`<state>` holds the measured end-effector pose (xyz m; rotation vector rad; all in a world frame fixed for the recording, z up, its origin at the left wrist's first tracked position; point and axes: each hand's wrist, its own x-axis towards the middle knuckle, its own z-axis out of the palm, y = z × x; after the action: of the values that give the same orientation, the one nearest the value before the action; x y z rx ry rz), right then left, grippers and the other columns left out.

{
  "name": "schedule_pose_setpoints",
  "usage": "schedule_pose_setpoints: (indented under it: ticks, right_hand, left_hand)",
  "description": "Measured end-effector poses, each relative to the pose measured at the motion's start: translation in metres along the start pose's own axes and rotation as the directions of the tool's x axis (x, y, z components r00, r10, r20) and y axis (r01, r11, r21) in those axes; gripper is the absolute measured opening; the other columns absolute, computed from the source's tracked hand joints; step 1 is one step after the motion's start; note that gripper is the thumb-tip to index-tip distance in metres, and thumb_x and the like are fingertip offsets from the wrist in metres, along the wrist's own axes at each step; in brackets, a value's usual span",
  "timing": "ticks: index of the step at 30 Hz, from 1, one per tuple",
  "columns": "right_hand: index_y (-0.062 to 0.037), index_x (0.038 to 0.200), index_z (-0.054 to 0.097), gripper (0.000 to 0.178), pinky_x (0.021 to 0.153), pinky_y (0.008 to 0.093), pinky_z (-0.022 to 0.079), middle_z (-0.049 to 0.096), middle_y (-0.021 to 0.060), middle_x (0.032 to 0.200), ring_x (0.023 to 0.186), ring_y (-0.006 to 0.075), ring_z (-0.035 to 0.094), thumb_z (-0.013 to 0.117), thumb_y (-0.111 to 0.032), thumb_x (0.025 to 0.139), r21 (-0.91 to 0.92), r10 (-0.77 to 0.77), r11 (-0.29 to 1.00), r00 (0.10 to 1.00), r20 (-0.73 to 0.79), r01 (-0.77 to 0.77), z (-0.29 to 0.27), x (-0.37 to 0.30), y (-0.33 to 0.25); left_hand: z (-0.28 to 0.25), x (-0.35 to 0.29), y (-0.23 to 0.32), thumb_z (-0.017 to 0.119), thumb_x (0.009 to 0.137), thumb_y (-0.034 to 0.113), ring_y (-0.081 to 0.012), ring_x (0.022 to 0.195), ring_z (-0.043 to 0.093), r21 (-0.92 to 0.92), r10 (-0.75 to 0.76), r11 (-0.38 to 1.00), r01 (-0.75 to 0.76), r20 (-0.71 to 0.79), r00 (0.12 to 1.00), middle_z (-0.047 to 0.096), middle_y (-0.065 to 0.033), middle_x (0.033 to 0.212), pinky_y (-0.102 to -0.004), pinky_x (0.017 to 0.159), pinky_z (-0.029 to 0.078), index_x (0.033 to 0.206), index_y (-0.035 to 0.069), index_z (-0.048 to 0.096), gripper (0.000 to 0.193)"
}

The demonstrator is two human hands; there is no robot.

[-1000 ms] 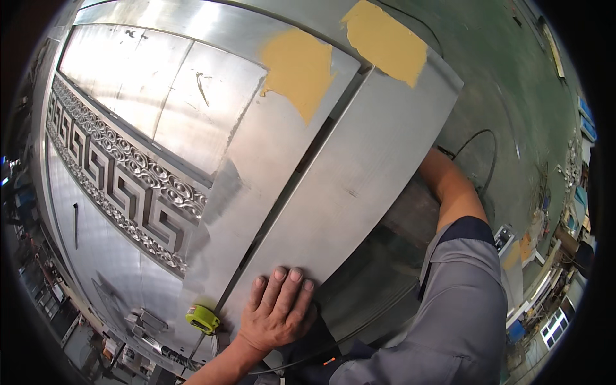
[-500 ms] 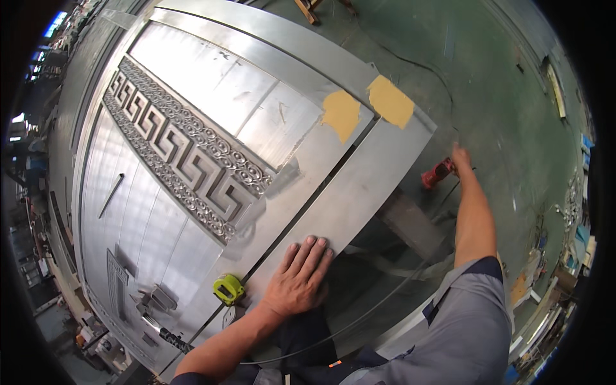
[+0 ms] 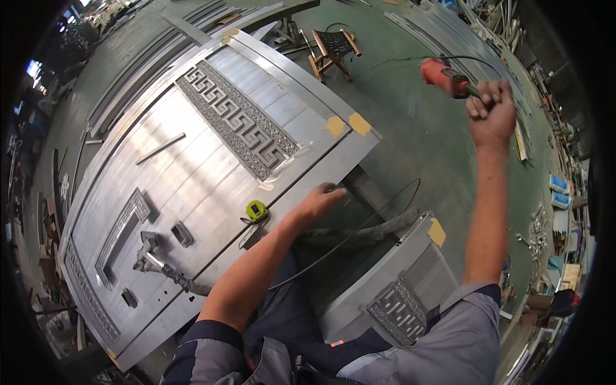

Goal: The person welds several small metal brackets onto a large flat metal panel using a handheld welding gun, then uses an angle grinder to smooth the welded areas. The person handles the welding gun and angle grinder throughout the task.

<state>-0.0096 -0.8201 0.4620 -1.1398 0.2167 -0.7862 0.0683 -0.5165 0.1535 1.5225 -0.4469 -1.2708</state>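
floor (image 3: 398, 128): green, stretching ahead of the left fingers (image 3: 330, 188) and off to the left of the right fingers (image 3: 493, 95).

metal door panel (image 3: 212, 173): lying flat, spread to the left and ahead of the left fingers, its right edge just beside them; whether they touch it i cannot tell.

smaller panel (image 3: 420, 260): to the right of the left fingers and nearer the body.

folding stool (image 3: 333, 46): dark seat, wooden legs, well ahead of the left fingers.

right hand (image 3: 494, 122): raised, fingers curled round the dark, narrow end of the red power tool (image 3: 443, 77).

left hand (image 3: 316, 202): reaching forward, fingers bent, nothing seen in them; blurred, so i cannot tell how far they are closed.

red power tool: in the right fingers, its red body ahead and to the left of them; long axis from far left to near right. the right hand is nearer, being on it; the left is well apart.

tape measure (image 3: 255, 210): bright green, on the door panel, left of the left fingers.
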Motion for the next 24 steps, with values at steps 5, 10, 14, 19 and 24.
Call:
schedule_pose_setpoints:
  ticks: [5,10,14,19,24]
  right_hand:
    - [-0.0151,0.072,0.04,0.046,0.05,0.032,0.038,0.039,0.001,0.068,0.046,0.0118,0.029,0.036,-0.04,0.111,0.395,-0.112,0.913,0.868,0.484,-0.103,0.094,-0.155,-0.06]
    - [-0.0123,0.071,0.045,0.051,0.059,0.036,0.047,0.045,0.0044,0.067,0.055,0.015,0.043,0.035,-0.043,0.111,0.493,0.06,0.749,0.786,0.615,-0.443,0.149,-0.301,0.011]
    - [-0.0048,0.07,0.054,0.052,0.048,0.029,0.043,0.056,0.0124,0.071,0.057,0.017,0.049,0.055,-0.043,0.105,0.227,0.234,0.767,0.59,0.772,-0.601,0.14,-0.37,0.069]
    - [0.0006,0.091,0.069,0.061,0.052,0.0265,0.049,0.07,0.0189,0.094,0.056,0.0124,0.054,0.046,-0.054,0.107,0.01,0.543,0.596,0.413,0.731,-0.803,0.137,-0.429,0.121]
    - [0.0039,0.116,0.063,0.054,0.068,0.0335,0.057,0.071,0.0182,0.108,0.073,0.0173,0.065,0.04,-0.045,0.111,-0.246,0.577,0.801,0.593,0.562,-0.546,0.17,-0.419,0.149]
  left_hand:
    - [0.063,-0.114,0.153,0.066,0.093,0.062,-0.0389,0.128,0.058,-0.898,0.387,0.41,-0.162,0.01,0.922,0.057,-0.0275,0.14,-0.0539,0.103,0.051,0.157,-0.001,0.027,0.099]
    - [0.045,-0.228,0.154,0.071,0.091,0.052,-0.0328,0.092,0.069,-0.938,0.293,-0.045,-0.344,-0.342,0.893,0.07,-0.0192,0.105,-0.0476,0.085,0.059,0.13,0.0,0.046,0.07]
    - [0.016,-0.298,0.026,0.08,0.088,0.034,-0.0337,0.101,0.069,-0.886,0.174,0.064,-0.46,-0.443,0.879,0.067,-0.0184,0.11,-0.0512,0.094,0.059,0.126,-0.001,0.048,0.06]
    - [0.022,-0.403,-0.023,0.081,0.084,0.039,-0.0255,0.1,0.071,-0.791,0.151,0.26,-0.553,-0.533,0.833,0.067,-0.0177,0.116,-0.0395,0.087,0.06,0.129,0.002,0.05,0.066]
    - [0.032,-0.497,-0.038,0.087,0.068,0.041,-0.0265,0.088,0.074,-0.593,0.268,0.587,-0.551,-0.5,0.824,0.068,-0.0179,0.111,-0.0402,0.074,0.062,0.126,0.001,0.051,0.079]
